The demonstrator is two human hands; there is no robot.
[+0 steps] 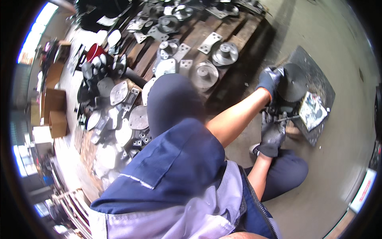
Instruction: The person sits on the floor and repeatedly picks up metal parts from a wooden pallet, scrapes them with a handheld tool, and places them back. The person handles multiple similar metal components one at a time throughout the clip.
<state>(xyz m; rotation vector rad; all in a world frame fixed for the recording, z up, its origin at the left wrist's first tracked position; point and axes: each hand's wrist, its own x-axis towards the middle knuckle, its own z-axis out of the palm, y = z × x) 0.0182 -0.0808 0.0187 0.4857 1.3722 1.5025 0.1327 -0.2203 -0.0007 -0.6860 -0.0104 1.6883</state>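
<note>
My left hand (271,81), in a dark work glove, is closed at the edge of a round black metal disc (293,83); its fingertips are partly hidden. Nearer to me, my right hand (273,136), in a grey-black glove, has its fingers bent around a thin rod-like tool (287,118). That tool points toward a paint-smeared white sheet or pad (312,111). Both disc and sheet rest on a dark square board (316,71). Dark parts below the disc, between my hands, are too shadowed to make out.
A wooden pallet (242,36) at the far left bears several flanged metal parts (225,53). More metal plates (119,93) lie in a heap at left, near a red container (94,51). Cardboard boxes (54,105) stand farther left. My bent knees (171,99) flank the work.
</note>
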